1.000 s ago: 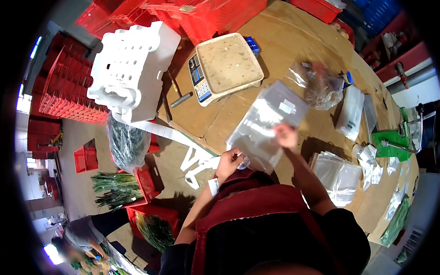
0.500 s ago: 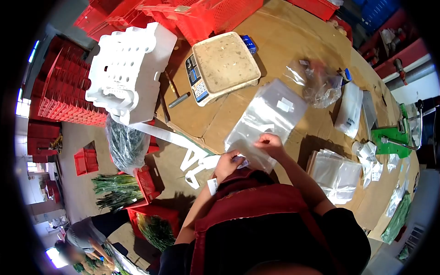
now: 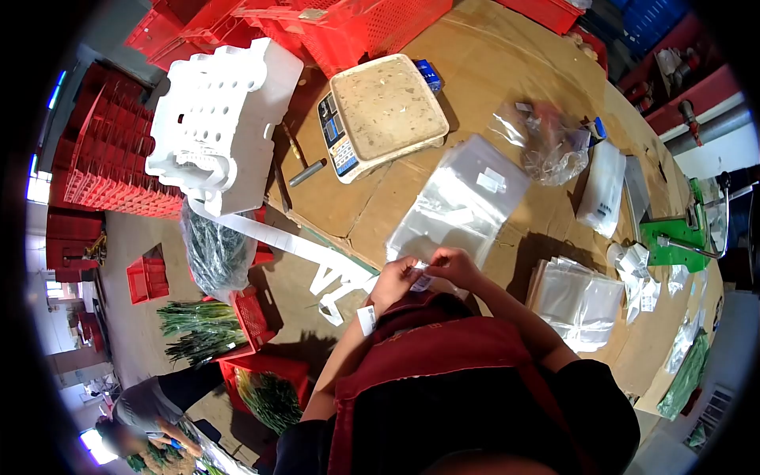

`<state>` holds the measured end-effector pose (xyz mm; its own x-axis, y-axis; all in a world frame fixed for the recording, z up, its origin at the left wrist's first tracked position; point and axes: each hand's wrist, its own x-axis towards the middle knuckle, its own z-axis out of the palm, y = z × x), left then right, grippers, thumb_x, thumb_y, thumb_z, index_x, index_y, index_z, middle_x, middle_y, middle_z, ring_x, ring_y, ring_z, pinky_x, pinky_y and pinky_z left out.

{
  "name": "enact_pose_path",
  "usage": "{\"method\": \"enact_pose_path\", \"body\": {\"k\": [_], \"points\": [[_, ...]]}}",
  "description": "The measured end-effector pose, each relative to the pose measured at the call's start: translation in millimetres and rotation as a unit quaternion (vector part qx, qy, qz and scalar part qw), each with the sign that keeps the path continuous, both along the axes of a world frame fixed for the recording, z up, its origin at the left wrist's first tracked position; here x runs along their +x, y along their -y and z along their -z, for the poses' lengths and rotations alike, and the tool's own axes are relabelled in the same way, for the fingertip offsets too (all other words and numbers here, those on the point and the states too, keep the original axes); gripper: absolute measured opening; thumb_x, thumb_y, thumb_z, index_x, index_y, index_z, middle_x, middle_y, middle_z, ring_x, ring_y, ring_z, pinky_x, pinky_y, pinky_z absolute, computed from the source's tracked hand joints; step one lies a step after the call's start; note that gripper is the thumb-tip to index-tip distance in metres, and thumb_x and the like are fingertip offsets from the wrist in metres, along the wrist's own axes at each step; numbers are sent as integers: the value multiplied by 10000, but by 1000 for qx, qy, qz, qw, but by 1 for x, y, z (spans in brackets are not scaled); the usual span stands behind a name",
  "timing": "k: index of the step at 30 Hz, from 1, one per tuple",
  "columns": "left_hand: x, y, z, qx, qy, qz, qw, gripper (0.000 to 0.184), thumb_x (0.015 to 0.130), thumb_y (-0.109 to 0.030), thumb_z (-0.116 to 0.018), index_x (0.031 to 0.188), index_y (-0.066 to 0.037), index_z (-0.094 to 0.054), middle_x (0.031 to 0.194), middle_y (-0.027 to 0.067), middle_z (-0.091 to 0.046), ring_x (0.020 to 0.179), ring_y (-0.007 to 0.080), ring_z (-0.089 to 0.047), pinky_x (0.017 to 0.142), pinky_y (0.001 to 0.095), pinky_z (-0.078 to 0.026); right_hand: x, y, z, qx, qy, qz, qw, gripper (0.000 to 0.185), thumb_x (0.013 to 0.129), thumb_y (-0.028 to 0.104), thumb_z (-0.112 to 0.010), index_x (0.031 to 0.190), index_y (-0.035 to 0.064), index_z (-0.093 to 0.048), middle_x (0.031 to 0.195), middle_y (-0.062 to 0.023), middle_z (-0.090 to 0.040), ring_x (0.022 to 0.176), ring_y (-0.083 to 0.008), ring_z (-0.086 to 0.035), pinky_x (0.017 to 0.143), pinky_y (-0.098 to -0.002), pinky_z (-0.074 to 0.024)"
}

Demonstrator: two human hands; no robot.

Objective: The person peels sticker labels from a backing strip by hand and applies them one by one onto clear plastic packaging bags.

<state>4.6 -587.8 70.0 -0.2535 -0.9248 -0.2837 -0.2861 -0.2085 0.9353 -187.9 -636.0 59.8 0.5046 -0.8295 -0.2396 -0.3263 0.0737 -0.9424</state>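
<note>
My left hand (image 3: 394, 283) is closed on a strip of white labels (image 3: 305, 247) that trails off to the left over the table edge. Close beside it, my right hand (image 3: 453, 267) pinches at a small label (image 3: 421, 279) between the two hands. Beyond my hands lies a stack of clear plastic bags (image 3: 459, 198) with a white label (image 3: 491, 181) stuck near its far end. Another label shows lower on the stack. One more white label (image 3: 366, 320) is on my left wrist.
A scale (image 3: 388, 111) stands behind the bags, with a white foam crate (image 3: 229, 119) to its left. More clear bags (image 3: 578, 301) lie at right, near a green device (image 3: 673, 244). Red crates (image 3: 348, 32) stand at the back. A person (image 3: 142, 408) bends at lower left.
My right hand has come back from over the bag stack to my left hand. A label now shows on the lower part of the stack.
</note>
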Motion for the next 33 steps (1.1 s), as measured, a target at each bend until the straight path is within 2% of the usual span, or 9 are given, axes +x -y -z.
{"method": "enact_pose_path", "body": {"k": [4, 8, 10, 13, 23, 25, 26, 31, 33], "points": [[-1, 2, -15, -31, 57, 5, 998, 117, 849, -19, -565, 967, -22, -570, 767, 21, -574, 655, 85, -487, 596, 246, -420, 5, 1, 9, 78, 97, 9, 992, 229, 721, 160, -760, 819, 25, -604, 698, 11, -581, 645, -55, -507, 580, -228, -423], [0, 1, -3, -31, 15, -15, 999, 183, 837, 13, -553, 1017, -20, -567, 819, 26, -595, 699, 101, -526, 636, 245, -439, 6, -2, 2, 24, 86, 27, 996, 242, 732, 163, -756, 848, 26, -594, 701, 25, -566, 639, -45, -484, 577, -220, -414], [-3, 2, 0, -159, -30, -31, 986, 245, 837, 32, -534, 1075, -20, -561, 880, 39, -613, 775, 102, -559, 693, 232, -451, 5, -2, 1, 3, 45, 21, 999, 228, 734, 155, -752, 835, 25, -594, 688, 24, -554, 627, -45, -470, 570, -222, -407], [-3, 0, 9, -98, -81, -48, 991, 288, 805, 45, -536, 1085, -17, -561, 891, 134, -629, 826, 222, -623, 736, 277, -483, 7, -5, 0, -20, 32, 43, 998, 223, 730, 153, -752, 823, 24, -597, 676, 19, -552, 616, -50, -468, 558, -227, -404], [-3, 4, -8, -12, 76, -105, 991, 136, 793, -90, -646, 899, -12, -611, 665, 130, -610, 589, 188, -586, 561, 306, -460, 5, -5, 7, -121, -2, 114, 986, 181, 696, 146, -743, 733, 30, -610, 626, -44, -565, 549, -122, -530, 537, -278, -419], [2, 3, -1, -18, 114, -36, 993, 162, 795, -148, -665, 863, -11, -611, 620, 144, -581, 556, 176, -564, 537, 304, -444, -6, 13, 20, -343, -220, 97, 908, 165, 713, 213, -677, 794, 76, -634, 703, -89, -614, 614, -223, -598, 635, -366, -457], [3, 1, 0, -8, 117, -22, 993, 154, 813, -142, -653, 871, -13, -593, 639, 141, -584, 549, 159, -538, 535, 286, -438, -12, 18, 9, -245, -278, 86, 925, 221, 728, 254, -631, 893, 107, -623, 780, -93, -633, 665, -265, -613, 717, -427, -445], [1, -3, 6, -38, -45, -108, 992, 91, 827, -66, -616, 857, -14, -547, 811, 103, -639, 563, 74, -466, 498, 237, -392, -28, 12, 22, -295, -245, 121, 916, 421, 647, 403, -719, 958, 142, -608, 819, -37, -612, 794, -247, -594, 823, -431, -397], [1, 1, 9, -112, -105, -127, 980, 110, 815, -27, -615, 790, -3, -510, 1009, 101, -625, 575, 41, -438, 478, 211, -355, -33, 4, 29, -439, -218, -41, 871, 434, 614, 425, -734, 933, 157, -614, 833, -2, -588, 864, -228, -560, 847, -392, -374]]}}
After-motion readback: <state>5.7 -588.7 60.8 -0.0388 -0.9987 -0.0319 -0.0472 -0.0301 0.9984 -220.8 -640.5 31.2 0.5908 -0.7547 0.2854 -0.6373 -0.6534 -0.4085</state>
